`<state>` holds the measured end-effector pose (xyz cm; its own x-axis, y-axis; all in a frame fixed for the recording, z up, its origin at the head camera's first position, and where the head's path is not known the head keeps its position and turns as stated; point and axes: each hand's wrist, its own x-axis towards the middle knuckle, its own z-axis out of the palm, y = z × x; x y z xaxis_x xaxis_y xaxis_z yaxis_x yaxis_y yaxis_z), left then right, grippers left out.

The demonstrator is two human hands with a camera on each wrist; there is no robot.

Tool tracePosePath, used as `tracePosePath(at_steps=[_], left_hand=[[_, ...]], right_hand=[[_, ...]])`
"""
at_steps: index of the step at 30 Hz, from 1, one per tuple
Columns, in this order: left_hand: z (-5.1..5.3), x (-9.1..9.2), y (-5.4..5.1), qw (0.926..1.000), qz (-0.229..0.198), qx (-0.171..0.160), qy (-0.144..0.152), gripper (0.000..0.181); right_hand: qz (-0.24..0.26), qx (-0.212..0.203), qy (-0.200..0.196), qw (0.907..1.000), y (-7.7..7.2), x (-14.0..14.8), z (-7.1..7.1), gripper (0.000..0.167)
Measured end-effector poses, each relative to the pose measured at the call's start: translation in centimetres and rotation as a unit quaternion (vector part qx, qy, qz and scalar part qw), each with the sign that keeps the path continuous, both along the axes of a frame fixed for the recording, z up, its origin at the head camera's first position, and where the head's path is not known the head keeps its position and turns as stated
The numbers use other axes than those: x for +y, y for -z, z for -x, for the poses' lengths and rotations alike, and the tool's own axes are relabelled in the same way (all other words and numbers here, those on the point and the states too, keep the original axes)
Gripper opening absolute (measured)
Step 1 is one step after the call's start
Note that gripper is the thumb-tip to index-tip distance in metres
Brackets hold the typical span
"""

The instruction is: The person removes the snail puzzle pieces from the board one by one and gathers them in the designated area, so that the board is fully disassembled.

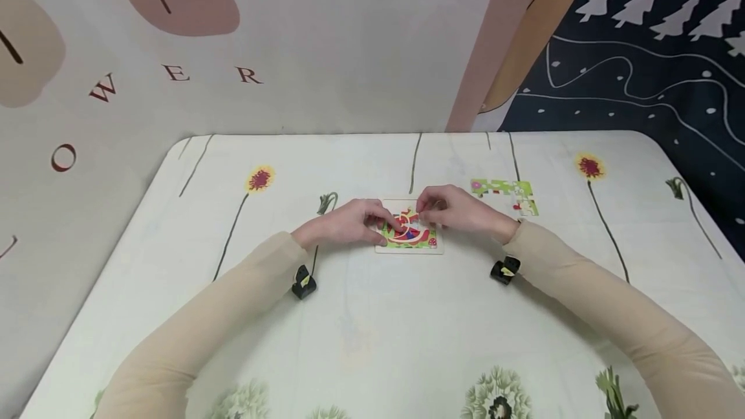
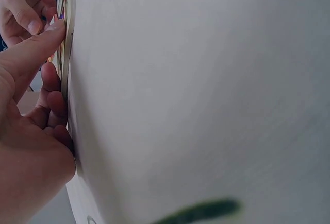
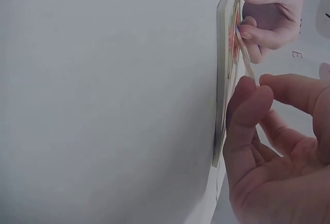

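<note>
A small puzzle board (image 1: pixel 409 251) with a red and green picture lies flat between the two hands. The left hand (image 1: pixel 355 220) rests on its left side, a finger reaching onto the picture; in the left wrist view the left hand (image 2: pixel 31 95) has its finger extended on the board. At the board's upper right is the right hand (image 1: pixel 460 211). In the right wrist view the right hand (image 3: pixel 281 141) pinches a thin puzzle piece (image 3: pixel 247 62) between thumb and finger, the piece tilted up from the board (image 3: pixel 221 80).
Several joined green puzzle pieces (image 1: pixel 500 187) lie on the table (image 1: pixel 378 328) to the right, behind the right forearm. A patterned light cloth (image 1: pixel 349 50) hangs behind the table, with a dark cloth (image 1: pixel 640 83) at the right.
</note>
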<state>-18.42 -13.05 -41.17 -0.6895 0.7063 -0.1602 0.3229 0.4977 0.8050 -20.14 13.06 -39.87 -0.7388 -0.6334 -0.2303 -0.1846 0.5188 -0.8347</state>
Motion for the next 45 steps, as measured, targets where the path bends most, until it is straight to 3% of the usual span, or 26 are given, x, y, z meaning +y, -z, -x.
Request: tracePosePath(at_steps=[14,27,45], left_hand=[[0.0,0.0,0.0,0.9999,-0.008,-0.011,-0.004,0.031],[0.2,-0.1,0.1,0.9998,-0.014,-0.004,0.014,0.031],[-0.1,-0.1,-0.1,0.9999,-0.006,-0.008,0.009,0.031]], right_hand=[[0.015,-0.011,0.036,0.9992,0.0,-0.1,0.4,0.008],[0.021,-0.003,0.067,0.9975,-1.3,2.6,0.3,0.008],[-0.005,0.026,0.101,0.9945,-2.9,7.6,0.4,0.011]])
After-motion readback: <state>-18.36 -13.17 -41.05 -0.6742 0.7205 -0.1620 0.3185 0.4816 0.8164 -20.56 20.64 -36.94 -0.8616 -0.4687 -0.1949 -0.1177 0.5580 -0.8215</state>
